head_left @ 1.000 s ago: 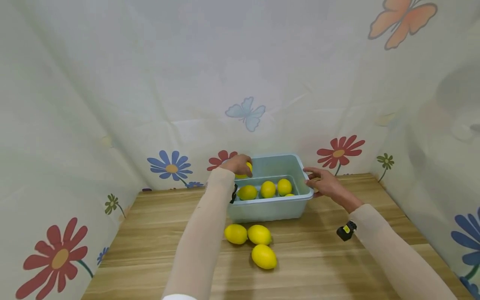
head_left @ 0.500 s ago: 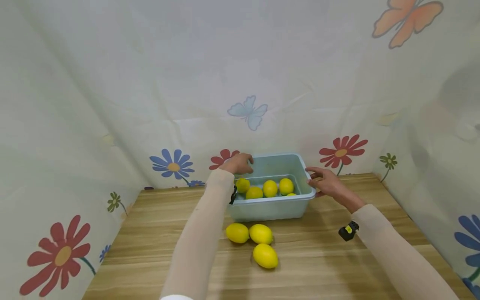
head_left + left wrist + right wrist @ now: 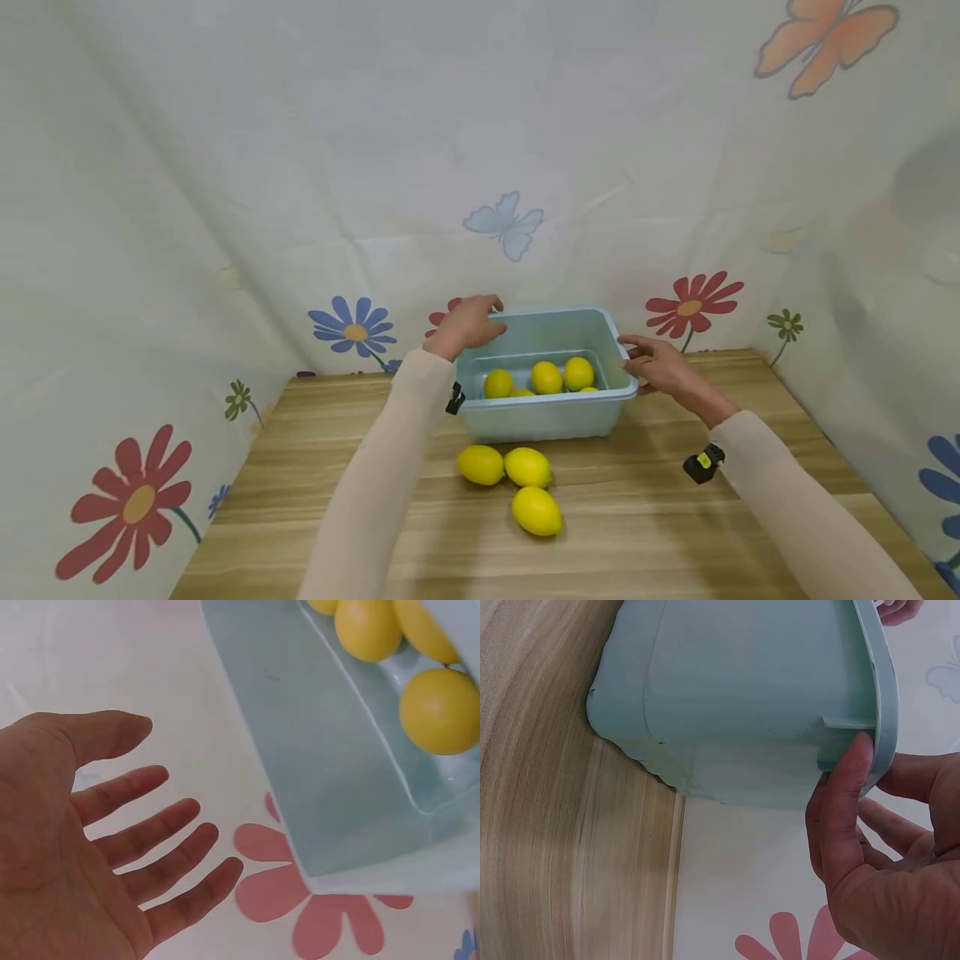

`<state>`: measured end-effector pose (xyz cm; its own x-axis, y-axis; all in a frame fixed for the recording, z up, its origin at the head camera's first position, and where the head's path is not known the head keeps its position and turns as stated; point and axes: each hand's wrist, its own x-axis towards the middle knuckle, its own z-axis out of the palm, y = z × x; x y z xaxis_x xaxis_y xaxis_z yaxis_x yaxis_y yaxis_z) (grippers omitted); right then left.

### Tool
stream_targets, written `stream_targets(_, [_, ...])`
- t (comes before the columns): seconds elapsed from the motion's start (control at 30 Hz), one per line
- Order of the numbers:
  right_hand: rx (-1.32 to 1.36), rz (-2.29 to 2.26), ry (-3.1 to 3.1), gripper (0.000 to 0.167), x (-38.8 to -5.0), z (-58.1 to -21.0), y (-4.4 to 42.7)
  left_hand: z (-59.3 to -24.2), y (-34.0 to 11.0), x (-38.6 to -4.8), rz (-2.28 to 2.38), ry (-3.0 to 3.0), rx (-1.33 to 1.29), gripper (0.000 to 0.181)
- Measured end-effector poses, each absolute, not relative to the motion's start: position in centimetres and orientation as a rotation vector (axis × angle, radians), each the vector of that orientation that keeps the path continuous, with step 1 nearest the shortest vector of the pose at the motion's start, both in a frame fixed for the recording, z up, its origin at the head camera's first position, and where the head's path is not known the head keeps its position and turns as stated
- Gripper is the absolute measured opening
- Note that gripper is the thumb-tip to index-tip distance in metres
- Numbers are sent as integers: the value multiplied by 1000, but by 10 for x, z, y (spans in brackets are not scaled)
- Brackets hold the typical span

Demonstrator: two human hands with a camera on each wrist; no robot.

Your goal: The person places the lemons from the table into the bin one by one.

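A pale blue plastic bin (image 3: 543,417) stands on the wooden table with several lemons (image 3: 547,377) on its floor. Over its left end, my left hand (image 3: 471,321) hovers with fingers spread and nothing in it; the left wrist view shows the bare palm (image 3: 67,847) apart from the bin wall. My right hand (image 3: 663,369) holds the bin's right rim, and in the right wrist view one digit (image 3: 847,795) presses under the rim (image 3: 886,697) with others on the far side. In front of the bin lie three loose lemons (image 3: 481,465).
The wooden table (image 3: 637,533) reaches back to a white curtain (image 3: 375,167) printed with flowers and butterflies, which also rises at both sides. The bin sits close to the back curtain.
My left hand has let go of a lemon, which dropped into the left part of the bin and rolled among the others. The hand then lifted slightly. My right hand stayed on the rim.
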<state>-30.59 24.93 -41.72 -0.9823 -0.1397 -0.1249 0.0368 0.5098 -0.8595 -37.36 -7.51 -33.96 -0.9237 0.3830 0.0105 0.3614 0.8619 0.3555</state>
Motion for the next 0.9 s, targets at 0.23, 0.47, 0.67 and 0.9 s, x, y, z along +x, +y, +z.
stream_targets(0.23, [-89,-1489,2536,61,-309,-422,253,-338,-85,-351,617,3030,668,45])
stream_targets(0.47, [-111,-1496,2527,62,-310,-422,252,-334,-102,-325,680,3114,766,46])
stream_targets(0.67, [-110,-1493,2522,63,-308,-420,252,-336,-108,-303,661,3141,841,54])
stream_targets(0.9, [-104,-1499,2513,64,-307,-420,252,-345,-113,-276,568,3193,977,53])
